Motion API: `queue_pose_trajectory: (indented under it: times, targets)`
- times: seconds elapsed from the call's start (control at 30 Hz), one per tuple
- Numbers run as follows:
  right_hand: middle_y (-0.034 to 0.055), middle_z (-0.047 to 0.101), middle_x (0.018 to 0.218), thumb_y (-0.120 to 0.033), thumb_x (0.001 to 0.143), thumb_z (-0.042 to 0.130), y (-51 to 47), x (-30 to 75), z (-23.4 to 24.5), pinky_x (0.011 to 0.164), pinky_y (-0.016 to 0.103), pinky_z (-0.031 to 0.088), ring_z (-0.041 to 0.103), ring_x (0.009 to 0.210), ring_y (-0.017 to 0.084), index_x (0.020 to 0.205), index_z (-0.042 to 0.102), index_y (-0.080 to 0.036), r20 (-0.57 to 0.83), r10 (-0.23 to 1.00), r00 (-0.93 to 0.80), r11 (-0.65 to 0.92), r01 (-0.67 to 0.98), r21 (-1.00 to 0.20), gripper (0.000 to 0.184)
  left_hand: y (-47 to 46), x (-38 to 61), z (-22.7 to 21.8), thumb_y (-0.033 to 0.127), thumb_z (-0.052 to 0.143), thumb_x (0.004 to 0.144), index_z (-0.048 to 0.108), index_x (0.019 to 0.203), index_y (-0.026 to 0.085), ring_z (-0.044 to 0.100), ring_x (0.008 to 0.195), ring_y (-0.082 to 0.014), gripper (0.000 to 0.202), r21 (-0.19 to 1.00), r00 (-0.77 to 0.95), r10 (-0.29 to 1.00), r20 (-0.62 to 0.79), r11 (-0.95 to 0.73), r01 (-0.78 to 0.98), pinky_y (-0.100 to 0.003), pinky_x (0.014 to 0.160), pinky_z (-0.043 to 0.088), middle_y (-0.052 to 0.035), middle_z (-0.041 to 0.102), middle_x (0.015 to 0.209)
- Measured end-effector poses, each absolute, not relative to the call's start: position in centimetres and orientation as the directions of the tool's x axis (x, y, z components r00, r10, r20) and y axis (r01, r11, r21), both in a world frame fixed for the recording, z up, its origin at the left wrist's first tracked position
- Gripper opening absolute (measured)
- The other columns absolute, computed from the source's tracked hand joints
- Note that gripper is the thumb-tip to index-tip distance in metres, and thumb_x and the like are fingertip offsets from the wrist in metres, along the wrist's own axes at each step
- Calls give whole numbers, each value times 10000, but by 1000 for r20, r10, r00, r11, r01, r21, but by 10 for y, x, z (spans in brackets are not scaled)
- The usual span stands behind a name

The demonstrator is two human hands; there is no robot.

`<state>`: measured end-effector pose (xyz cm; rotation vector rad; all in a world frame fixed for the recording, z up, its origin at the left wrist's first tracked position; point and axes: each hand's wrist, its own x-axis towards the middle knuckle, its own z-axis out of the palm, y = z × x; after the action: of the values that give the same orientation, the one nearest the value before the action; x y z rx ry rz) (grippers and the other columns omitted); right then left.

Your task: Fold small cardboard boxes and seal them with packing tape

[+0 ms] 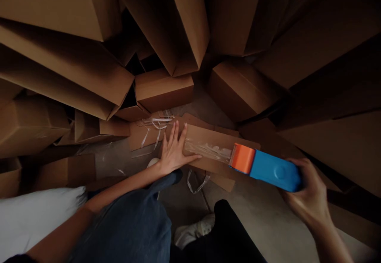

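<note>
Pressing flattened cardboard box [202, 136] — left hand [175, 149] spread, right hand [306, 191] gripping blue tape dispenser [268, 169]

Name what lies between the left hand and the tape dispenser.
In the head view, clear packing tape on a cardboard sheet lies between the left hand and the tape dispenser.

Note the concrete floor [262, 211] under your work area. A flattened cardboard sheet [208, 136] lies on it ahead of you, with a loose strip of clear tape [196, 185] on the floor just past the sheet's near edge. Brown cardboard boxes [67, 171] stand along the floor's left side.
</note>
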<state>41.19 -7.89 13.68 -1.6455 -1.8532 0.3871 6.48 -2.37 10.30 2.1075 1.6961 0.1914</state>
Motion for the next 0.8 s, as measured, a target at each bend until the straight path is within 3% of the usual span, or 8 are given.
queue_pose_trajectory:
  times: [0.2, 0.53, 0.8]
  targets:
    - [15, 531, 871, -187, 664, 564, -76, 411, 133, 610, 278, 419, 561, 726, 185, 1068, 508, -233, 273, 960, -57, 221, 754, -619, 410, -24, 64, 101, 841, 524, 721, -23, 1579, 229, 99, 1503, -386, 1188, 397, 252, 961, -111, -189, 898, -657, 1150, 151, -187, 37, 1643]
    - [-3, 505, 839, -206, 598, 582, -80, 410, 119, 594, 274, 387, 522, 686, 168, 1006, 530, -231, 333, 942, 32, 205, 734, -648, 412, -23, 62, 100, 773, 583, 750, 20, 1581, 198, 120, 1502, -369, 1157, 482, 280, 958, -69, -213, 850, -565, 1189, 137, -196, 92, 1638]
    - [1, 510, 844, -226, 552, 548, -82, 410, 112, 578, 269, 381, 528, 673, 167, 1000, 537, -221, 390, 919, 59, 225, 736, -639, 447, -20, 53, 92, 669, 659, 774, -191, 1545, 235, -18, 1515, -345, 1226, 731, 378, 920, -103, -188, 656, -549, 1210, 92, -160, -60, 1649]
